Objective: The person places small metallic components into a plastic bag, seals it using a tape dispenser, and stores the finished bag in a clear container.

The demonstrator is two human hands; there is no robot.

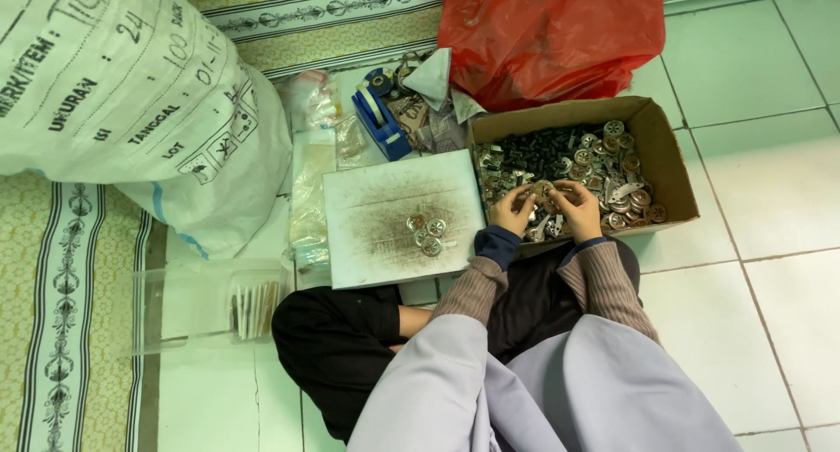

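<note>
My left hand [513, 209] and my right hand [577, 206] meet over the near edge of a cardboard box [667, 151] full of small round metal parts [612, 168] and dark pieces. Both hands pinch a small metal part [546, 190] between their fingertips. Left of the box lies a worn white board [385, 209] with three round metal parts [427, 233] resting near its right side.
A big white woven sack [122, 93] fills the upper left. A red plastic bag [551, 32] lies behind the box. A blue tape dispenser [379, 119] and clear bags [311, 198] sit beyond the board. A clear plastic box [210, 308] stands at left on the tiled floor.
</note>
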